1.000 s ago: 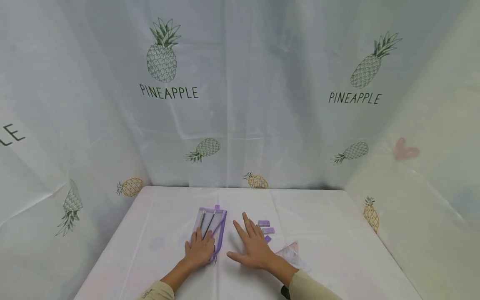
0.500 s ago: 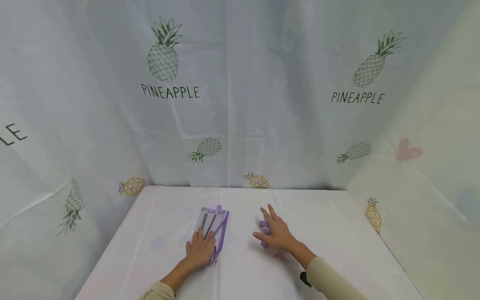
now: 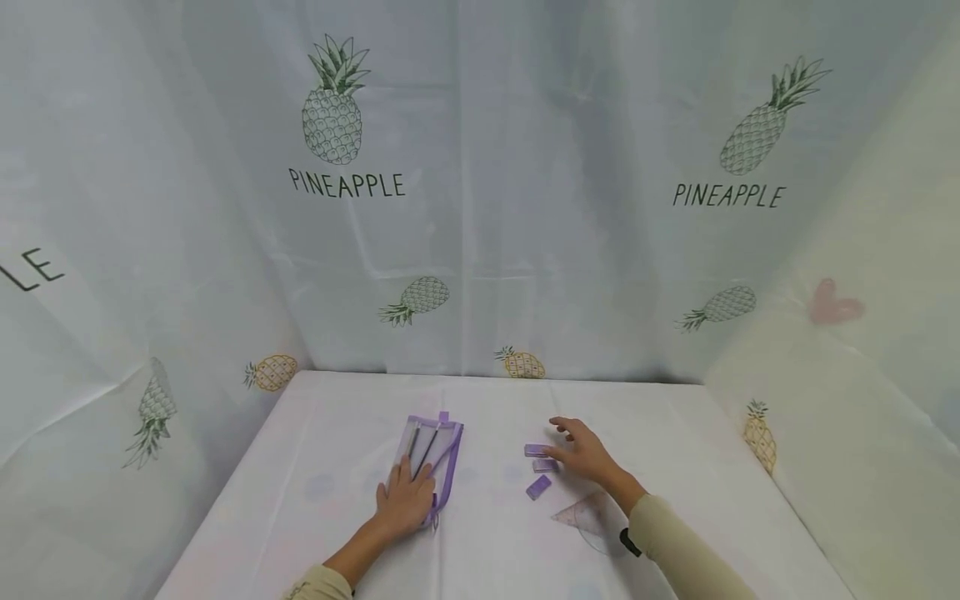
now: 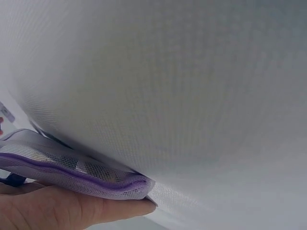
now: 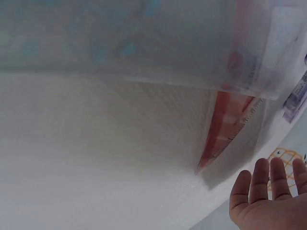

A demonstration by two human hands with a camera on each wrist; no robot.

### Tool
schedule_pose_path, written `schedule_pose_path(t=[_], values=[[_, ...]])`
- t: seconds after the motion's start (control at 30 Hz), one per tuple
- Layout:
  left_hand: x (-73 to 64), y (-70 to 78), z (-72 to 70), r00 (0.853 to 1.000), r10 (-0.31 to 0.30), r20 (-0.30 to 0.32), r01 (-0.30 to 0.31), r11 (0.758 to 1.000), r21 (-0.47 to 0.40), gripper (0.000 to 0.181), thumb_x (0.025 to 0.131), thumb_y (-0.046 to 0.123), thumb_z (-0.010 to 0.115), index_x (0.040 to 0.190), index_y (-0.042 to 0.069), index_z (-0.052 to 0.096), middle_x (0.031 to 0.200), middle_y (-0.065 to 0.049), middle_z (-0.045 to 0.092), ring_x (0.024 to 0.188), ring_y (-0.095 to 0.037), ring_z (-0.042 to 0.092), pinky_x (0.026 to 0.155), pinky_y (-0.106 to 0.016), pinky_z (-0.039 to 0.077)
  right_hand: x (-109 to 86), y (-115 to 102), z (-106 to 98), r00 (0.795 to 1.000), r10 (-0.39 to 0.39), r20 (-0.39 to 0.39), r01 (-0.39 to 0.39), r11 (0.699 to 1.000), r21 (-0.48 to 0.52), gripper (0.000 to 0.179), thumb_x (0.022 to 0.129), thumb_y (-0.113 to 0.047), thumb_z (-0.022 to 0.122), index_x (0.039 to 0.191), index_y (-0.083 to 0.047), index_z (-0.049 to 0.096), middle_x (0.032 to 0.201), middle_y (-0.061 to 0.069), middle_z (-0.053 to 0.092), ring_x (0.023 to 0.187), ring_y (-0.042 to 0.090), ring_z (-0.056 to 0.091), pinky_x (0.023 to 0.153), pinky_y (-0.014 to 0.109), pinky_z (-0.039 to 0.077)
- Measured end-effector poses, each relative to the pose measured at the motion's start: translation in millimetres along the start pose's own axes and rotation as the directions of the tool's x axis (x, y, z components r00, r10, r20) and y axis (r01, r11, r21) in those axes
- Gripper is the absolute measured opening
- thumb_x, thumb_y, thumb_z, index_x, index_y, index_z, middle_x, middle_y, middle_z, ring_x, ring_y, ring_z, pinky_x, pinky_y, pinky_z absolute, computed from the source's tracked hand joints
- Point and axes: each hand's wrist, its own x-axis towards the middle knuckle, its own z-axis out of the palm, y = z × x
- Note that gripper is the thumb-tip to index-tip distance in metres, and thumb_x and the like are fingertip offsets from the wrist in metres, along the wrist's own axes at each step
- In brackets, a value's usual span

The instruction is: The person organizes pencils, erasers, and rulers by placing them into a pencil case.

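Note:
My left hand (image 3: pixel 403 504) rests with its fingers spread on a purple-trimmed mesh pencil pouch (image 3: pixel 448 471), which holds pencil-like sticks. In the left wrist view the thumb lies along the edge of the pouch (image 4: pixel 91 177). Over on the right, my right hand (image 3: pixel 588 458) hovers beside several small purple blocks, perhaps erasers. Its thumb is close to the far block (image 3: pixel 535 451); the middle block (image 3: pixel 545 466) and the near, slanted block (image 3: pixel 538 487) lie just left of it. The right wrist view shows that hand's fingers (image 5: pixel 260 182) extended, holding nothing.
A clear pinkish set square (image 3: pixel 585 513) lies below the right hand, partly hidden by the forearm; a faint transparent curved piece adjoins it. White cloth (image 3: pixel 360 400) covers the table. Pineapple-print curtains (image 3: pixel 510 250) stand at the back and sides.
My right hand has moved from beside the pouch rightward, over the purple blocks and past them, uncovering the blocks and set square. The left hand stays on the pouch. The view has shifted slightly.

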Motion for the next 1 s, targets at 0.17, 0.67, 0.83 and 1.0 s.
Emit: schedule_pose_path(t=[0.17,0.67,0.83,1.0], values=[[-1.2,0.6,1.3,1.000,0.002,0.008,-0.002,1.000,-0.004,0.050,0.103,0.027,0.033,0.145,0.004,0.049,0.160,-0.032,0.016,0.147,-0.053,0.013,0.112,-0.076,0.005,2.7,-4.2,6.2,0.999,0.042,0.019,-0.041,0.998,-0.048,0.040,0.082,-0.015,0.079,0.118,-0.001,0.067,0.101,0.010,0.067,0.094,0.026,0.063,0.087,0.047,0.052],[3.5,0.9,0.1,1.000,0.015,0.026,-0.015,1.000,-0.006,0.050,0.104,0.028,0.031,0.146,0.006,0.047,0.161,-0.030,0.014,0.148,-0.052,0.011,0.112,-0.075,0.003,10.3,-7.0,5.0,0.996,0.067,0.053,-0.060,0.991,-0.118,0.018,0.078,-0.009,0.080,0.095,-0.005,0.076,0.092,0.006,0.067,0.078,0.015,0.056,0.071,0.032,0.048],[3.6,-1.1,-1.3,0.999,0.022,0.030,-0.021,1.000,-0.015,0.050,0.105,0.028,0.031,0.146,0.005,0.047,0.161,-0.031,0.014,0.148,-0.052,0.011,0.111,-0.076,0.003,4.6,5.6,0.0,0.998,0.066,0.006,-0.064,0.988,-0.141,0.015,0.080,-0.010,0.079,0.094,-0.007,0.076,0.092,0.004,0.071,0.084,0.016,0.061,0.080,0.038,0.053],[2.2,-3.9,-1.5,0.999,0.014,0.029,-0.013,1.000,-0.008,0.051,0.105,0.029,0.030,0.146,0.005,0.047,0.161,-0.031,0.014,0.148,-0.052,0.011,0.112,-0.076,0.004,-4.5,15.6,-5.7,0.997,0.066,-0.037,-0.070,0.989,-0.130,0.015,0.079,-0.009,0.078,0.094,-0.004,0.075,0.089,0.005,0.073,0.082,0.018,0.064,0.078,0.038,0.054]])
